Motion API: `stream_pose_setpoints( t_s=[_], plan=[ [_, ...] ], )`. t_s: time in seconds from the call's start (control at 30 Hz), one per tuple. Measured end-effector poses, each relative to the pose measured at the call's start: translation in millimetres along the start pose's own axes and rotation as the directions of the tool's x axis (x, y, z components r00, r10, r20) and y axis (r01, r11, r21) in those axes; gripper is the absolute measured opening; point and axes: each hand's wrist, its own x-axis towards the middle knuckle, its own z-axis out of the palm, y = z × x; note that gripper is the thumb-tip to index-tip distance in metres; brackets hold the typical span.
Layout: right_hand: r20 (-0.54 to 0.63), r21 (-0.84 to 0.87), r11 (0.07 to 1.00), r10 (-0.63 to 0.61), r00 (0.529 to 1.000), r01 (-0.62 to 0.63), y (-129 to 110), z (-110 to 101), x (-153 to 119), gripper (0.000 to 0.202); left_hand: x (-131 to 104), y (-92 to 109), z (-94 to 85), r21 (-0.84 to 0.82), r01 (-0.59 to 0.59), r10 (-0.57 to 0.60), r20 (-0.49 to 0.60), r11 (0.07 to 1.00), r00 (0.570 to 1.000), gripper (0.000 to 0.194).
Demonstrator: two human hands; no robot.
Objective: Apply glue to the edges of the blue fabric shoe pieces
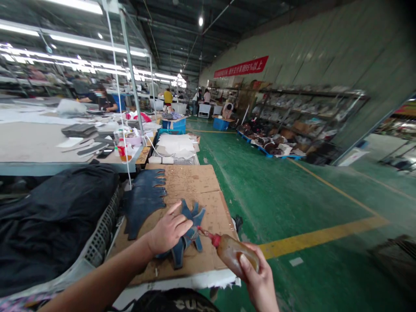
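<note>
Through the head view I am seeing both bare hands working over a flat brown cardboard sheet that is covering a stand. My right hand is gripping a plump, amber-brown plastic squeeze bottle, with the fingers wrapping its base and the thumb pressing along its side. The bottle is tilting toward the left, and its thin red-tipped nozzle is pointing at a loose cluster of small, dark blue, strap-shaped pieces on the cardboard; I cannot tell whether the tip is touching them. My left hand is hovering or resting right over the left side of that cluster, stretching its index finger forward and half curling the others; I cannot tell whether it is pinching a piece. Farther to the left, a row of overlapping dark blue pieces with jagged ends is lying on the same cardboard. Beside the stand, a heap of black cloth is filling a grey latticed plastic basket. Beyond the cardboard, pale flat sheets are lying in a pile. On a long, pale-topped table at left, a stack of dark grey flat pieces is sitting, and a masked person in dark clothing is leaning over the far side.
</note>
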Motion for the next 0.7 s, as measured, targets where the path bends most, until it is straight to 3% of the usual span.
stream_pose_setpoints(
  t_s=[0.1, 0.17, 0.23, 0.3, 0.4, 0.53, 0.63, 0.7],
  plan=[
    [-0.118, -0.063, 0.998, -0.029, 0.993, 0.022, 16, -3, 3, 0.042, -9, -6, 2.4, -0.041, 0.059, -0.059, -0.015, 0.997, 0.998, 0.032],
    [-0.088, -0.118, 0.987, -0.117, 0.989, 0.107, 26, -7, 9, 0.043, -12, -10, 3.6, -0.153, 0.170, -0.170, 0.008, 0.974, 0.985, 0.031],
    [0.011, -0.157, 0.957, -0.246, 0.969, 0.245, 32, -8, 19, 0.040, -10, -14, 4.0, -0.316, 0.290, -0.279, 0.082, 0.903, 0.957, 0.030],
    [0.191, -0.168, 0.916, -0.332, 0.924, 0.365, 30, -1, 30, 0.034, -3, -19, 4.0, -0.484, 0.377, -0.320, 0.200, 0.790, 0.926, 0.027],
    [0.482, -0.169, 0.886, -0.307, 0.821, 0.431, 16, 28, 40, 0.037, 10, -27, 4.7, -0.654, 0.488, -0.313, 0.375, 0.577, 0.873, 0.024],
    [0.618, -0.155, 0.954, -0.108, 0.779, 0.255, 2, 82, 37, 0.047, 21, -36, 8.8, -0.721, 0.610, -0.298, 0.533, 0.330, 0.792, 0.026],
    [0.632, -0.163, 0.980, 0.015, 0.775, 0.114, 7, 113, 38, 0.058, 23, -43, 14.2, -0.764, 0.618, -0.209, 0.584, 0.183, 0.784, 0.027],
    [0.612, -0.161, 0.985, 0.053, 0.789, 0.059, 14, 125, 42, 0.058, 19, -52, 19.0, -0.778, 0.623, -0.241, 0.591, 0.082, 0.770, 0.030]
  ],
)
